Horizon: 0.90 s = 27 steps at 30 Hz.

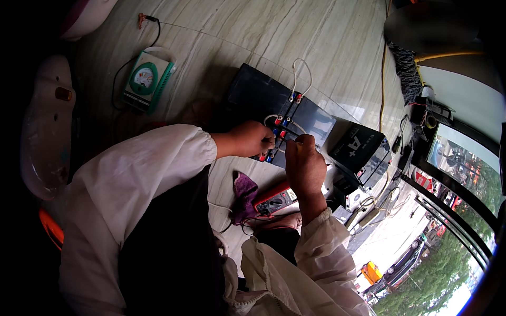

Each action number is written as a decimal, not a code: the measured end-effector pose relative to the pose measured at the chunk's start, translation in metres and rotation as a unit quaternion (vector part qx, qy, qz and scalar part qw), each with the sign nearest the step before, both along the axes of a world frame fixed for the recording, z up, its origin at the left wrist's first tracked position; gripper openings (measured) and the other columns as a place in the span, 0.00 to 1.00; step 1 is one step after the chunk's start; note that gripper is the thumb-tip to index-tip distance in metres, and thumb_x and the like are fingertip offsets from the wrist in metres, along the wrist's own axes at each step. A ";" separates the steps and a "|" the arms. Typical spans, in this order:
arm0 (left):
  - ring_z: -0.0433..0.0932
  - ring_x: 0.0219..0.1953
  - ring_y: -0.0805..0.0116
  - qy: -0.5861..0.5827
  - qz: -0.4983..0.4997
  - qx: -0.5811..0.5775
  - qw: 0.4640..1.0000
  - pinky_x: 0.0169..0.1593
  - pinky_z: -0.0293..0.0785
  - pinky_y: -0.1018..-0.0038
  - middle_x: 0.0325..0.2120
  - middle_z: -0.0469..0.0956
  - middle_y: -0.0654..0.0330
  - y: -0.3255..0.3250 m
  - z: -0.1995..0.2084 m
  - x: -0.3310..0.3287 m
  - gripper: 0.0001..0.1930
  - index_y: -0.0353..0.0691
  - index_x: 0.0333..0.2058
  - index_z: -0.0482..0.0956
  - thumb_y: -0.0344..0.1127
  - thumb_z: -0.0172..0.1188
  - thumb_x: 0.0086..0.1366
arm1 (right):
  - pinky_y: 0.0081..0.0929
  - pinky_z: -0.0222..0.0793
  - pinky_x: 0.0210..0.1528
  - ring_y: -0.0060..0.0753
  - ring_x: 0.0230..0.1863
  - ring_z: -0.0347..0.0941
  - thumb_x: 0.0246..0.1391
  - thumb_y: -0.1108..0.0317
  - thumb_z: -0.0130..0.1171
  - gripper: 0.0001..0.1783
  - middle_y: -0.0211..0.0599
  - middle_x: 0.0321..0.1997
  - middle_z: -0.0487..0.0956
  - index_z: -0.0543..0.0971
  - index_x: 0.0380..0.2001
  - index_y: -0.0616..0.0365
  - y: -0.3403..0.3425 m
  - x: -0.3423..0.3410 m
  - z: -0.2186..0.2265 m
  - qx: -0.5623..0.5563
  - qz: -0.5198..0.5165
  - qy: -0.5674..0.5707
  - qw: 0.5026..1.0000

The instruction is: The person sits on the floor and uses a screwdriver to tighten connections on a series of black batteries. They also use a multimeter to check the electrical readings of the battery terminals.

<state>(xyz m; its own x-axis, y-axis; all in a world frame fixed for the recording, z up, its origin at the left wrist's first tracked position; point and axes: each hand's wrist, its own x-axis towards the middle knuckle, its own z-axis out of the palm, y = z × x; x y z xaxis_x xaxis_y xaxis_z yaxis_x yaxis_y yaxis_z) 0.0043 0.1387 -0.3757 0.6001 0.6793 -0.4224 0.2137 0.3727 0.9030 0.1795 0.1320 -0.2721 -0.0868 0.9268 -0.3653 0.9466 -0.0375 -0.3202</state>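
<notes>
A group of black batteries (256, 90) with red and blue terminals lies in front of me, joined by pale wires (302, 66). My left hand (252, 139) is closed at the near-left terminals, its fingertips pinched; what they hold, if anything, is hidden. Just right of it, my right hand (305, 167) is closed in a fist over the near side of the batteries. A bit of yellow shows at its thumb and forefinger, but I cannot make out what it grips. Below the hands lie a red multimeter (275, 201) and a purple cloth (244, 194).
A green and white dial tester (143, 79) with a black lead and copper clamp (141, 21) lies at the far left on the tiled floor. Another black battery (358, 146) stands to the right. Cables (369, 213) tangle near the glass door. White scooter-like bodywork (47, 129) borders the left.
</notes>
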 end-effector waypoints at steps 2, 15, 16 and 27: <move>0.82 0.24 0.71 -0.008 0.015 0.006 1.000 0.32 0.78 0.71 0.22 0.82 0.58 -0.001 -0.001 0.001 0.07 0.34 0.32 0.80 0.31 0.59 0.66 | 0.48 0.70 0.46 0.54 0.43 0.76 0.52 0.62 0.65 0.19 0.47 0.39 0.78 0.71 0.42 0.57 0.001 0.001 -0.001 0.022 0.027 0.005 0.999; 0.82 0.24 0.70 -0.021 0.025 -0.004 0.999 0.32 0.78 0.70 0.22 0.82 0.58 -0.004 -0.005 0.001 0.07 0.34 0.32 0.81 0.31 0.59 0.66 | 0.49 0.70 0.44 0.55 0.36 0.77 0.56 0.66 0.61 0.13 0.46 0.31 0.80 0.72 0.41 0.58 -0.003 -0.006 0.000 0.178 0.100 0.031 0.978; 0.82 0.24 0.70 -0.021 0.027 -0.006 0.999 0.32 0.78 0.70 0.22 0.82 0.58 -0.004 -0.005 0.000 0.07 0.34 0.32 0.81 0.31 0.59 0.66 | 0.48 0.69 0.45 0.55 0.37 0.77 0.55 0.66 0.62 0.14 0.46 0.32 0.80 0.72 0.42 0.58 -0.006 -0.007 0.000 0.153 0.067 0.020 0.986; 0.82 0.24 0.70 -0.017 0.026 0.003 1.000 0.32 0.78 0.70 0.22 0.82 0.57 -0.003 -0.003 -0.001 0.07 0.34 0.32 0.81 0.30 0.57 0.65 | 0.45 0.67 0.50 0.52 0.43 0.75 0.52 0.65 0.64 0.16 0.45 0.38 0.79 0.74 0.43 0.58 -0.004 -0.009 0.005 0.089 0.061 0.007 0.994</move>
<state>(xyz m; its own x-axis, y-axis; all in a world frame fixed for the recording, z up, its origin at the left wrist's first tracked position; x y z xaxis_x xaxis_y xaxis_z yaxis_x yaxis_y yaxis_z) 0.0033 0.1356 -0.3788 0.5779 0.7125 -0.3980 0.1640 0.3763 0.9119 0.1706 0.1283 -0.2673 -0.2065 0.9591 -0.1936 0.9363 0.1363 -0.3237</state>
